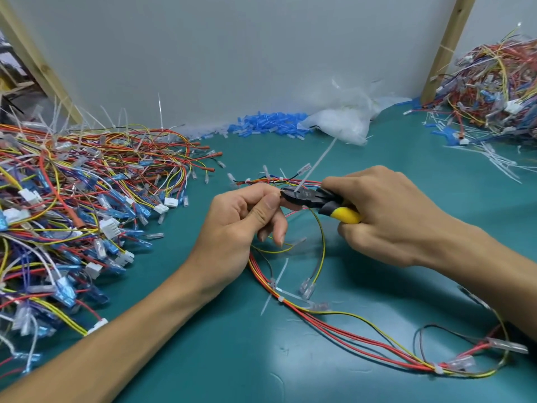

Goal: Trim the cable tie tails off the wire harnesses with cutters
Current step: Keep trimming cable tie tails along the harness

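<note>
Over the green worktop (203, 330), the left hand (247, 225) has its grip closed on a wire harness (319, 318), pinched between thumb and forefinger. The right hand (386, 216) has its grip wrapped round the yellow-handled cutters (316, 200), whose black tips sit at the base of a white cable tie tail (316, 161). The harness trails on across the worktop. A heap of harnesses (72, 199) lies to the left.

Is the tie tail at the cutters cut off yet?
Not yet: the long white cable tie tail runs unbroken into the yellow-handled cutters.
</note>
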Tool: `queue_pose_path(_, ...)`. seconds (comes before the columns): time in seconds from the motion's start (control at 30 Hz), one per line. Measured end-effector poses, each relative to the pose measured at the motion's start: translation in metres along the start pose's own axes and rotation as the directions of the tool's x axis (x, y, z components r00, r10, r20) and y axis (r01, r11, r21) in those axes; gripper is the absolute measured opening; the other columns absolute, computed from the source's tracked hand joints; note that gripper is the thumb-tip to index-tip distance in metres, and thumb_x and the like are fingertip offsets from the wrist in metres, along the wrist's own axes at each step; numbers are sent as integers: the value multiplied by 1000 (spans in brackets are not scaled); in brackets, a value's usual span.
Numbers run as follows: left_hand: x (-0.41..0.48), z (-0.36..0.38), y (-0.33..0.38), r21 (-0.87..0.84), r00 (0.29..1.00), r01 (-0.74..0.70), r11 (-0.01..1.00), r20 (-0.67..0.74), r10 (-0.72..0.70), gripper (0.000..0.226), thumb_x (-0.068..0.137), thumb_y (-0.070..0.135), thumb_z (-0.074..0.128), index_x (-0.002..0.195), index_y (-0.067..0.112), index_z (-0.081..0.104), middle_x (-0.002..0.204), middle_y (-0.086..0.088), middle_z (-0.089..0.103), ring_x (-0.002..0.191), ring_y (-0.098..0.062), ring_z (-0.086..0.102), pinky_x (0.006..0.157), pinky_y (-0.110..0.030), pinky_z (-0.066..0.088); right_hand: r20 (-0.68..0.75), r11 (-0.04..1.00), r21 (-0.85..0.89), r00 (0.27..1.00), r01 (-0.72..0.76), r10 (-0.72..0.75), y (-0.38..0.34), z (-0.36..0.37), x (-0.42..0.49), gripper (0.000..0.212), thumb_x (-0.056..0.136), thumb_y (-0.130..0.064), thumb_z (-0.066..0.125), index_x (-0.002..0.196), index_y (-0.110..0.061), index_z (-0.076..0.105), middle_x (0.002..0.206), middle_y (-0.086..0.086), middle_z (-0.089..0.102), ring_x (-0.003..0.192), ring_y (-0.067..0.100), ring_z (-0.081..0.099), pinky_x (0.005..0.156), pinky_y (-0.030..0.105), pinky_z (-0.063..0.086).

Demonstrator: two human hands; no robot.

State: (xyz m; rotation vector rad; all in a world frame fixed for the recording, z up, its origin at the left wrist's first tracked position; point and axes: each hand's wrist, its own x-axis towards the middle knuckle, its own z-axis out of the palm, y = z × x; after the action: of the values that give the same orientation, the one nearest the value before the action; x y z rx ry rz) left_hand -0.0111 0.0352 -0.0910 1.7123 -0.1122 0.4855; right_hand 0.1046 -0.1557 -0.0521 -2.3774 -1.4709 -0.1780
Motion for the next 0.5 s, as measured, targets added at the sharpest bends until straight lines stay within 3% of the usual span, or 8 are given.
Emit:
queue_pose_path(0.17,0,2,-4,-33,999,13,999,-32,-14,26,102,18,51,98,17,77,57,-1,61,55,-15,45,54,-22,34,50,999,-2,997,-52,52,2,-6,0,19,69,-26,44,87,-25,46,83,-8,49,80,30,49,66,46,47)
queue_pose_path(0.23,0,3,-7,-9,998,23,1000,-50,-23,22,101,22,55,96,20,76,57,-1,64,54,-10,49,56,-18,36,52,998,-29,997,-58,60,5,-6,0,27,72,-34,37,93,-26,51,88,-9,51,83,26,51,68,43,47)
queue_pose_path(0.37,-1,4,-10,67,997,14,998,-72,-9,24,100,33,55,99,15,72,61,3,69,56,-2,55,63,-11,40,37,997,-48,997,-68,70,3,-6,1,27,73,-33,38,93,-26,55,84,-10,53,75,24,50,61,40,45)
queue_pose_path(0.5,-2,4,-6,97,998,-3,995,-69,10,18,105,18,55,99,18,73,62,4,71,55,4,54,63,-6,39,38,997,-18,996,-78,79,0,-8,2,42,72,-37,32,97,-23,63,85,-8,59,73,29,56,57,43,51)
